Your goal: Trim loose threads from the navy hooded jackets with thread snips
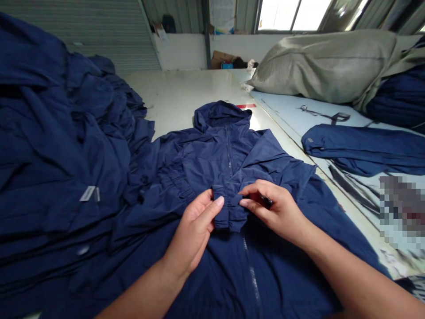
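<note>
The left hand (195, 221) has a closed grip, thumb pressed down over the gathered cuff (222, 217) of a navy garment. The right hand (279, 210) is just beside it, thumb and forefinger tips slightly apart at the cuff's other side, while its other fingers curl around a small dark object (266, 201); whether those tips pinch cloth or a thread I cannot tell. Beyond the hands, a navy jacket (206, 159) lies spread on the counter (175, 88), hood (222, 116) pointing away, with more navy cloth and a lower zip (253, 274) nearer the person. Work seems to be midway at this one cuff: the jacket is laid out but unfolded, and how much of it is finished does not show. To the left rises a heap of navy garments (89, 146); to the right lies a folded garment (365, 148), near a bulky sack (322, 66). Which of these are done or waiting is unclear.
</note>
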The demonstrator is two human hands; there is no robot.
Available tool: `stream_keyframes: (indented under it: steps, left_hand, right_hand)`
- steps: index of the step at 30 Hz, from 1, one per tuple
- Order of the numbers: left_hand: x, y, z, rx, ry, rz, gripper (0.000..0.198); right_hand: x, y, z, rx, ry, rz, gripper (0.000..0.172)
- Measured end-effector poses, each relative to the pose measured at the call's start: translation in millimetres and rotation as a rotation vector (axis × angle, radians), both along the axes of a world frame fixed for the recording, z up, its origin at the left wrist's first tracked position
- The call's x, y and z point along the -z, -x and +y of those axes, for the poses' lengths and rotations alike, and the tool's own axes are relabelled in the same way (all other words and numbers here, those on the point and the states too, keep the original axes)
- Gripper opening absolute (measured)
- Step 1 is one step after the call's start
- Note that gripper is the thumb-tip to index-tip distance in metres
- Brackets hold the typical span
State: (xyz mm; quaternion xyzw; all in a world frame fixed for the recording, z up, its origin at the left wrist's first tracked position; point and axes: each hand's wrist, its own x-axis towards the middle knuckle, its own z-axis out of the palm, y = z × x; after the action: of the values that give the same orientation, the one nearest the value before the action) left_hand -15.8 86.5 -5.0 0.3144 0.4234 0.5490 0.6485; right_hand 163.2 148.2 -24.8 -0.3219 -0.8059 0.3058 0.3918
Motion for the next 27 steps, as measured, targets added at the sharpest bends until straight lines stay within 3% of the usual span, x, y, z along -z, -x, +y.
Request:
stream_keyframes:
  steps: [5,14,17,21,27]
  left_hand:
    - [3.9,1,2,-0.023,0.061,-0.018,0.014]
    - [3.9,3,2,-0.043,0.075,-0.021,0.006]
    - [2.8,4,2,-0.058,0.073,-0.029,0.006]
    - [0.4,3,2,0.016,0.092,-0.007,0.01]
    - [1.9,-2,-1,0.077,0.21,-0.02,0.019]
  right_hand:
    - [-0.4,-6,1,-0.038,-0.066,-0.007,0.008]
    - [-1.2,-7,1,-0.102,-0.024,-0.054,0.011]
    - [-1.1,-7,2,-0.1,0.025,-0.073,0.009]
    - [1.8,-5,1,-0.055,0.141,-0.1,0.009]
    - [11.3,6,1,-0.008,0.232,0.081,0.008]
